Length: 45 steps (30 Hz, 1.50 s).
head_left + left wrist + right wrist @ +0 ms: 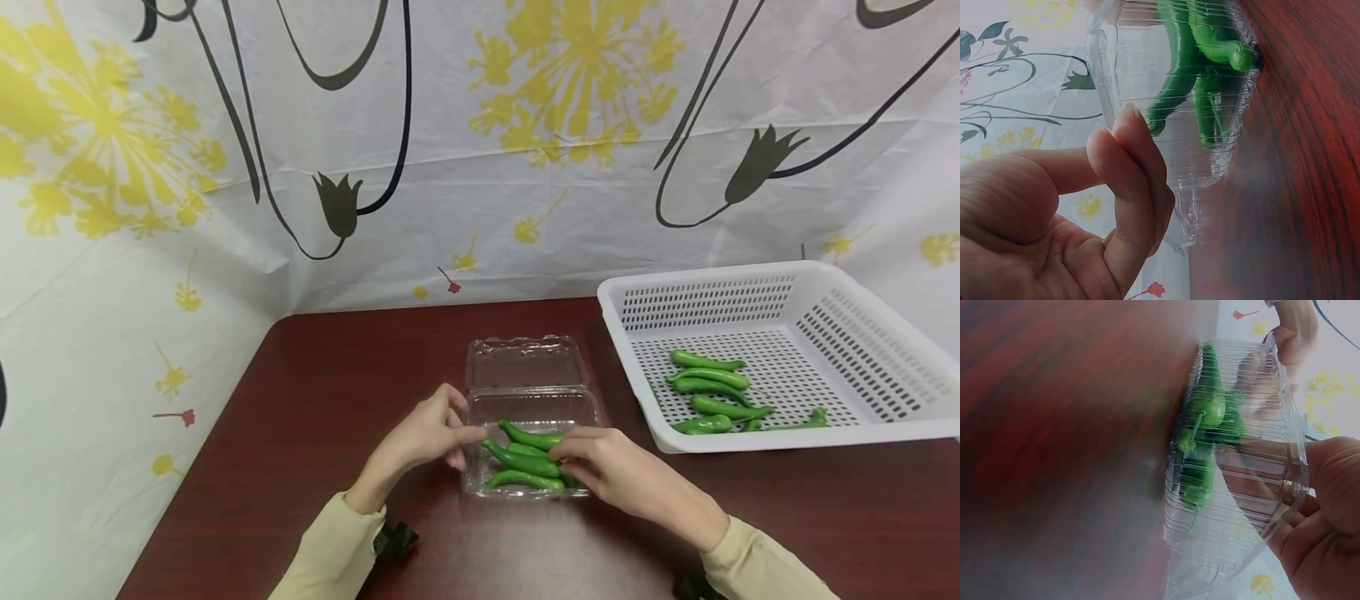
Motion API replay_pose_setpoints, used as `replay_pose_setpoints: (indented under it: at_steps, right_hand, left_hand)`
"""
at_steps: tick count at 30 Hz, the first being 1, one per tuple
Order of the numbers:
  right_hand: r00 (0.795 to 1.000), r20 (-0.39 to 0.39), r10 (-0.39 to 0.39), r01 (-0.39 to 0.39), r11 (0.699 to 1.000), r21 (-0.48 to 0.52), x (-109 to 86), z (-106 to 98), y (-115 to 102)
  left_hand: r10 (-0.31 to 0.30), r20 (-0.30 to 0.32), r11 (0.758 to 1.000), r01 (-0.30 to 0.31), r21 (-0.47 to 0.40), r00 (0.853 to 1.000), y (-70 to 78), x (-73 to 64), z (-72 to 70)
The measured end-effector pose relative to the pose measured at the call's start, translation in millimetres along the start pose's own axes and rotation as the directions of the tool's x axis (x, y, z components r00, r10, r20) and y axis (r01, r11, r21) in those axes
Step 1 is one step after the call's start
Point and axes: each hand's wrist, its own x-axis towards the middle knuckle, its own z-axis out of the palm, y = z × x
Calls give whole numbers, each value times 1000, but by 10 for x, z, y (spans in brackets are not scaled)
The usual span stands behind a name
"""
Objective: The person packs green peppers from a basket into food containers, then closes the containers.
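A clear plastic clamshell container stands on the table with its lid lying back. Inside it are several green chili peppers, also visible through the wall in the left wrist view. My left hand is at the container's left side, thumb over the rim and curled fingers against the outside. From the right, my right hand reaches over the rim into the container. Its thumb and fingers pinch a green chili pepper near its stem end; the ribbed wall partly blurs this grip in the right wrist view.
A white perforated basket sits at the right of the dark red table, with several more green chili peppers on its floor. Behind and to the left hangs a white patterned sheet.
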Motion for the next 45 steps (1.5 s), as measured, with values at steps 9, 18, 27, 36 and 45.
replay_pose_setpoints:
  at_steps: [9, 18, 27, 36, 45]
  right_hand:
    - [999, 40, 33, -34, 999, 2, 31, -11, -3]
    - [999, 39, 37, -37, 999, -7, 63, 12, -21]
    - [995, -8, 101, -101, 993, -57, 71, 51, -58]
    - [993, -19, 116, -117, 990, -75, 48, 44, -32]
    - [985, -76, 155, -162, 982, -99, 43, -99, -34]
  left_hand:
    - [1, 2, 1000, -1, 8, 1000, 17, -17, -8]
    - [0, 4, 1000, 0, -20, 1000, 13, -16, -11]
    - [7, 0, 1000, -7, -5, 1000, -15, -3, -9]
    - [9, 9, 1000, -9, 5, 1000, -19, 4, -1]
    - [18, 16, 1000, -18, 2, 1000, -28, 5, 1]
